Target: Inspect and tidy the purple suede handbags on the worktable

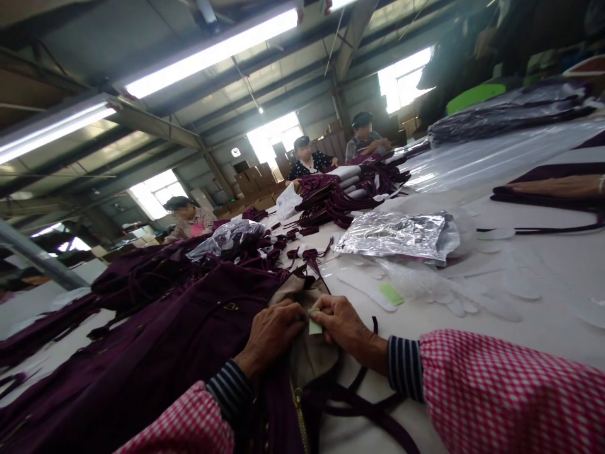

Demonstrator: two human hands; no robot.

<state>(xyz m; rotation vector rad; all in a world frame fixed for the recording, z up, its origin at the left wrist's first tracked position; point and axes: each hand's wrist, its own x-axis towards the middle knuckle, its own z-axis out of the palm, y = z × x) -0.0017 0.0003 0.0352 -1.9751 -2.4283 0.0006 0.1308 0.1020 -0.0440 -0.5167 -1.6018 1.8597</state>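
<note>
A dark purple jacket (189,340) with a beige lining (309,362), a gold zip (300,413) and small gold eyelets lies spread in front of me. My left hand (276,331) is closed on the lining near the neck end, its fingertips partly hidden. Between thumb and fingers, my right hand (347,325) pinches a small pale green sticker (315,326) against the lining, close to my left fingers. Purple straps (363,403) trail from the jacket below my right wrist.
Another green sticker (391,294) lies on the white table (534,252) among clear plastic strips (454,296). Beyond are a silvery plastic packet (397,234) and piles of purple garments (340,192). Several people sit farther back; another person's hand (558,186) rests on purple cloth at right.
</note>
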